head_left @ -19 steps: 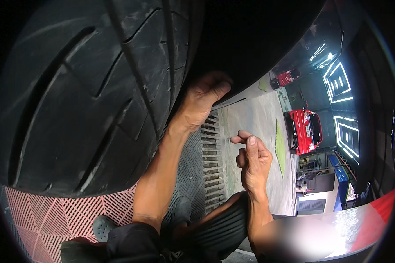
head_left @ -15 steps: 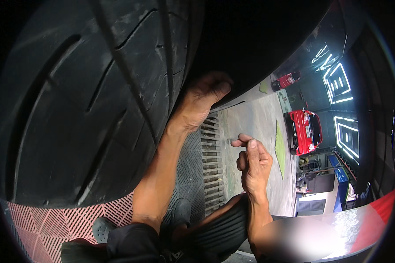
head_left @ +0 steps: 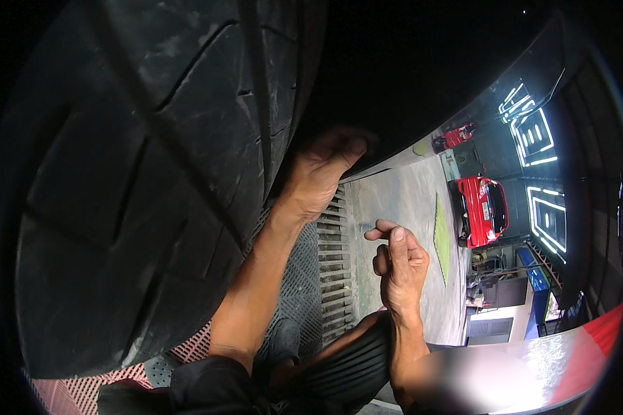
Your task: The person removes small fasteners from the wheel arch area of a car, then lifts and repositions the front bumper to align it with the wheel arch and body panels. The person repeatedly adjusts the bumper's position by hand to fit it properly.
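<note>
A large black tyre [head_left: 145,194] with a grooved tread fills the left half. My left hand [head_left: 329,159] reaches into the dark gap between the tyre and a glossy black curved panel [head_left: 422,62], its fingers bent and partly lost in shadow; I cannot make out what they grip. Lower and to the right, my right hand [head_left: 401,266] hangs in the air with thumb up and fingers curled, the index finger only loosely bent, nothing visible in them.
Below are pink plastic grid tiles [head_left: 83,391], grey tiles [head_left: 298,263] and a slotted drain [head_left: 332,277]. Beyond lie concrete floor [head_left: 401,194], a green mat [head_left: 441,238], a red car [head_left: 481,211] and lit ceiling frames [head_left: 533,135]. A red-and-white surface [head_left: 554,353] borders the lower right.
The tyre's tread has shifted down and left, and its lower edge covers more of the pink tiles. My left hand and right hand sit slightly lower in the view.
</note>
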A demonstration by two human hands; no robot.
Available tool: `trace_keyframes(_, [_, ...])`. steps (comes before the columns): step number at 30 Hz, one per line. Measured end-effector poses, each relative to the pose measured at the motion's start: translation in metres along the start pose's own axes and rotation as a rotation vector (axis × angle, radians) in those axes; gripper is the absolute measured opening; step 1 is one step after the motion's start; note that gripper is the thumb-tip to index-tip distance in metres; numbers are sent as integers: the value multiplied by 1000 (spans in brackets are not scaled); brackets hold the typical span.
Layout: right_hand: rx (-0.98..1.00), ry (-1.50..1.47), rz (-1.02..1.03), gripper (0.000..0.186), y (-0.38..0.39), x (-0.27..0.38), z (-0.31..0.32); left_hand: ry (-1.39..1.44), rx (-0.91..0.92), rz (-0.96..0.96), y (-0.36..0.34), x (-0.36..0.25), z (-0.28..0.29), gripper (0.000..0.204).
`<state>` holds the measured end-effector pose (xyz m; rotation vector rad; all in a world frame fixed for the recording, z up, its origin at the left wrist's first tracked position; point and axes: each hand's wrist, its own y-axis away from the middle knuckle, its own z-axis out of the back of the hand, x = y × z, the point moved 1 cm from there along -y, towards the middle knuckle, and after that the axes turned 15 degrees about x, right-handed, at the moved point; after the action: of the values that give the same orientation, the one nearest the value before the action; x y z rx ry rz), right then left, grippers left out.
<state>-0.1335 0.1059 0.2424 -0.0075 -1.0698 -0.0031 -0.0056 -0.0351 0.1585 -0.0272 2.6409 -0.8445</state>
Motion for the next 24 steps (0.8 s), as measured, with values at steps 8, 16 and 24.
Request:
trace_keyframes(8, [8,-48,-13,40,-1,1,-3,-96,31,33,0,-5,3,24])
trace_keyframes(16, [8,-56,-27,39,-4,-1,-4,-289,103,92,-9,-26,5,24])
trace_keyframes(24, [1,-37,-13,39,-4,-2,-1,-587,155,-89,-7,-31,7,16])
